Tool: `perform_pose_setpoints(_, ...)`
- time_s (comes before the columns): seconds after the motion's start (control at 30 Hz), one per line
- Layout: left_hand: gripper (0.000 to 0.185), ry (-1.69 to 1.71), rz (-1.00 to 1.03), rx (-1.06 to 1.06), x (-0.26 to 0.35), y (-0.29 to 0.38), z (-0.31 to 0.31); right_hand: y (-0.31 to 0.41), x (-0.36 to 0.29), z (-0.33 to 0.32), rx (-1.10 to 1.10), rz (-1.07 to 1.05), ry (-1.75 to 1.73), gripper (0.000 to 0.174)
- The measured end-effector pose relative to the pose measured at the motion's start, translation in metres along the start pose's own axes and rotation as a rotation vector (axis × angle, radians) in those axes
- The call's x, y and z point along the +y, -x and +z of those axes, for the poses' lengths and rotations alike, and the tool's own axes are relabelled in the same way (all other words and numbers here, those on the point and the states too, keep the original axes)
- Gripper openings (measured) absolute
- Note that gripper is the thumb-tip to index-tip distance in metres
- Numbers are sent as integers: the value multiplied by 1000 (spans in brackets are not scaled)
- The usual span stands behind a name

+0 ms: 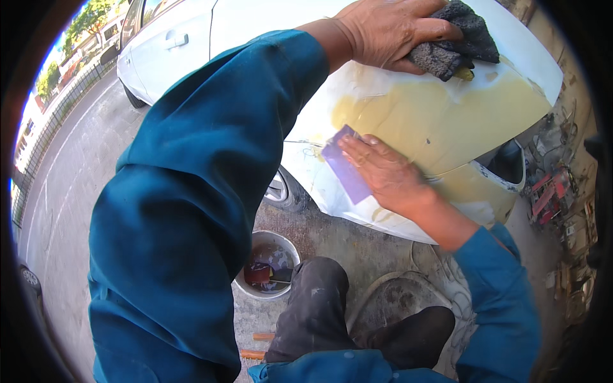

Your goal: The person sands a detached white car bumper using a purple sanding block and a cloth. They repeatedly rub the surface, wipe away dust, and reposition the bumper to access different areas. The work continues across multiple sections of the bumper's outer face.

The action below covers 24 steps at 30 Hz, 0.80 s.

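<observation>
At the top, my left hand [397, 33] grips a dark grey, bunched cloth [459, 36] over the white car body panel. Yellowish filler [445, 115] covers much of that panel. Lower down, my right hand [388, 177] lies flat, fingers extended, on a purple sheet of sandpaper [346, 165] against the white panel at the filler's lower left edge. The sheet sticks out past the fingers on the left side. Right of my right hand is a dark headlight opening [507, 163] in the body.
A round bucket [298, 253] of murky liquid with a dark red piece stands beside my knee. A hose [368, 292] curls on the ground. The car's wheel [289, 191] is below the panel. Red equipment [550, 191] and clutter lie at the right.
</observation>
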<state>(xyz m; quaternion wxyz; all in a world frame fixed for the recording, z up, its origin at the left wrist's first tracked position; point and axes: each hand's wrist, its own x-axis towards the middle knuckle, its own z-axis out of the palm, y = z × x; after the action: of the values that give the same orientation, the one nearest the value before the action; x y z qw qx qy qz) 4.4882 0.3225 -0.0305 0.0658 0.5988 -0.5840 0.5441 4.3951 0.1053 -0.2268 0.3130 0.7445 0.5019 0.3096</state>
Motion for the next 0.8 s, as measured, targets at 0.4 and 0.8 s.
perform_pose_setpoints(0.4, 70, -50, 35, 63, 3, 0, 10, 5, -7, 13, -8, -18, -86, 55)
perform_pose_setpoints(0.8, 69, -20, 2, 41, 3, 1, 10, -2, -11, 7, 5, -19, -50, 58)
